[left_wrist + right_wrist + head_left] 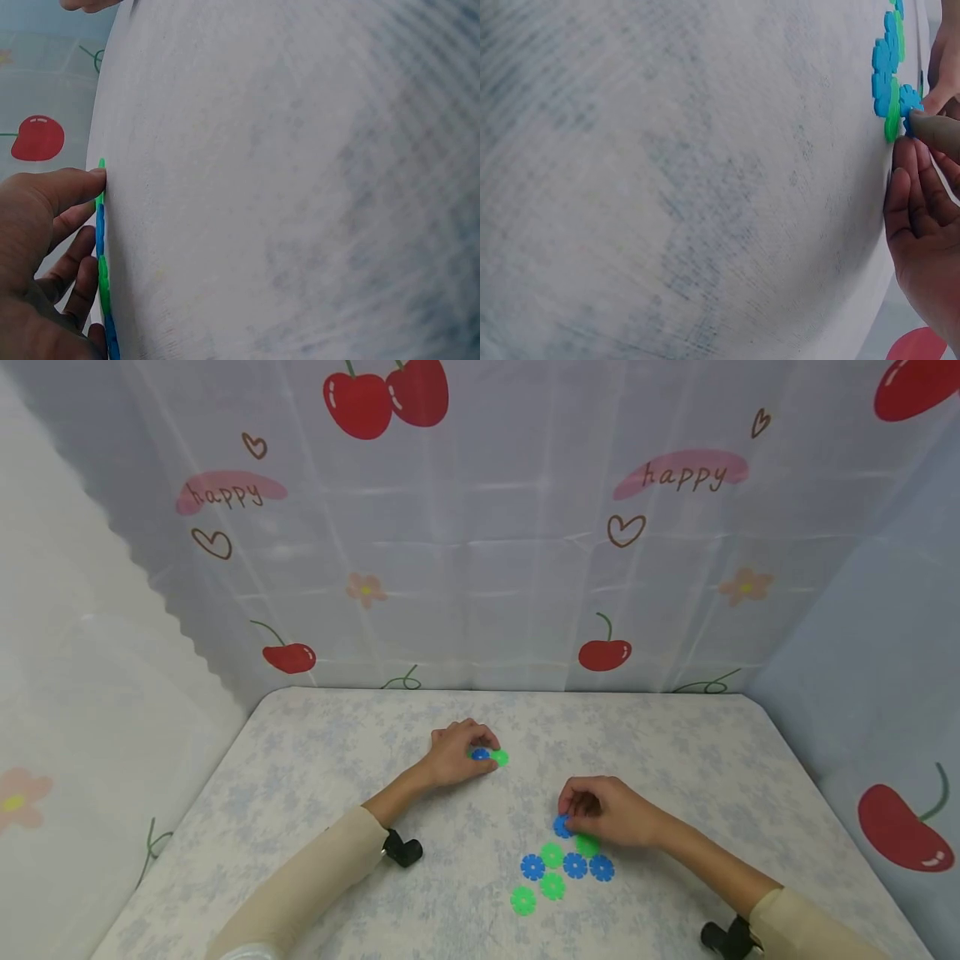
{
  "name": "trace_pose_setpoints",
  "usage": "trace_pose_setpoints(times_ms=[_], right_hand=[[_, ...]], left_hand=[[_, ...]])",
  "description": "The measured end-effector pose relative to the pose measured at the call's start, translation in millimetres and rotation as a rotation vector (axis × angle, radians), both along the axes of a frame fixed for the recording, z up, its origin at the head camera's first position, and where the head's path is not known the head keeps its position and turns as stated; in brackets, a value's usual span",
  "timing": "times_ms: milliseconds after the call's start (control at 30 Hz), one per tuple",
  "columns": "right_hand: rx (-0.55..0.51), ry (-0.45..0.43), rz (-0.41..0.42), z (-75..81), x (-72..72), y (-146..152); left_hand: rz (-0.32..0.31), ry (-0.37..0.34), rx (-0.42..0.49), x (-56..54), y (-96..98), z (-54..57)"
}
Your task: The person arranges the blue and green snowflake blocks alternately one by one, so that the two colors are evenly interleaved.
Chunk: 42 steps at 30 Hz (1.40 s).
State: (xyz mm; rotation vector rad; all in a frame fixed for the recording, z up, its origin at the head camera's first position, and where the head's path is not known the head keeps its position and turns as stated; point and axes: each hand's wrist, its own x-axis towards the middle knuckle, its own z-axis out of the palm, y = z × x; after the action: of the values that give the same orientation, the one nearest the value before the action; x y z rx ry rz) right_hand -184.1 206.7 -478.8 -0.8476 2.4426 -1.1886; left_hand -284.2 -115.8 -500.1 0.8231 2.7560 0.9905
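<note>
My left hand [454, 757] grips a short chain of linked plastic snowflake discs, with a green disc [500, 758] at its right end and a blue disc [480, 754] beside it. In the left wrist view, green and blue discs alternate along the chain, and the thumb and fingertips touch the green end disc [101, 163]. Nearer the front, my right hand [621, 812] pinches a single blue snowflake disc [562, 826] between thumb and finger. The right wrist view shows this blue disc [909, 99] tilted up, its lower part hidden by the thumb.
Loose discs lie below the right hand: green ones [552, 856] and blue ones [575, 865], several in all. The pale patterned table [337, 735] meets a printed curtain [480, 610] at its back edge. Black wrist cameras [403, 849] sit on both forearms.
</note>
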Motion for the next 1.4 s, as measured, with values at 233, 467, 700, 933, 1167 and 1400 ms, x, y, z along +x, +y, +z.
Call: trace_pose_setpoints(times_ms=[233,467,700,933,1167,1400], right_hand=[[-0.052,-0.015,-0.012,-1.2,-7.4,2.9],[-0.066,-0.009,-0.018,-3.5,-14.5,-0.2],[-0.04,-0.032,-0.039,-2.7,-22.6,-10.1],[-0.009,-0.01,-0.043,-2.2,-33.8,-20.8],[0.008,0.034,-0.071,-2.1,-45.0,-29.4],[0.056,0.078,-0.083,-3.0,-57.4,-36.5]], left_hand=[[0.001,-0.007,0.001,-0.1,-1.2,1.7],[0.012,-0.023,-0.007,-0.7,-2.0,2.1],[0.01,-0.022,-0.002,-1.2,-3.3,0.6],[-0.001,-0.008,-0.006,-2.7,-3.4,-3.4],[0.0,-0.02,-0.006,-3.3,-3.8,-3.7],[0.014,-0.012,-0.004,-3.2,-2.0,-3.6]])
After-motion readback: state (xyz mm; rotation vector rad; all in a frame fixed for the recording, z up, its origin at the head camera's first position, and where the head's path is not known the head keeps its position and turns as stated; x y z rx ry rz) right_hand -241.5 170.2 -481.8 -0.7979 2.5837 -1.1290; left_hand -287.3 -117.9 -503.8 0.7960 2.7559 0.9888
